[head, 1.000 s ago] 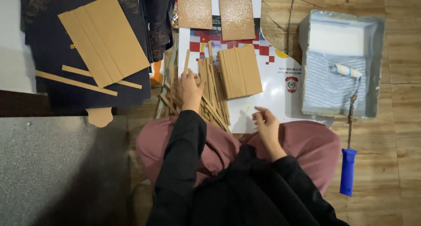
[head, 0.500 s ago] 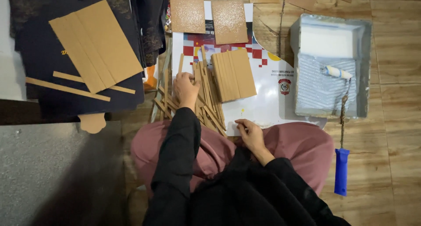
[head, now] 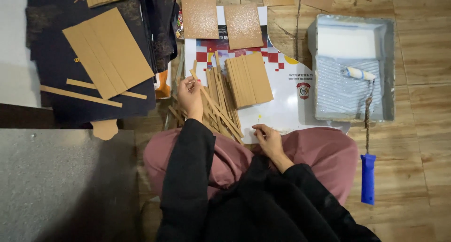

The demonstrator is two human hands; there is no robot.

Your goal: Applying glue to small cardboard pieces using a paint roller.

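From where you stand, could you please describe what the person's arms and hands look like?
Both arms wear long, loose black sleeves reaching the wrists. The left hand and right hand are bare, without gloves; no rings, watch or bracelets are visible at this size.

Long black sleeves, black top, dusty-pink trousers; bare hands.

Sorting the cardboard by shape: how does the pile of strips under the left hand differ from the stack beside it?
The loose strips lie crisscrossed and splayed; the neat stack sits squared, edges aligned. The left hand touches the strips; nothing touches the stack. Both are brown cardboard on the white poster.
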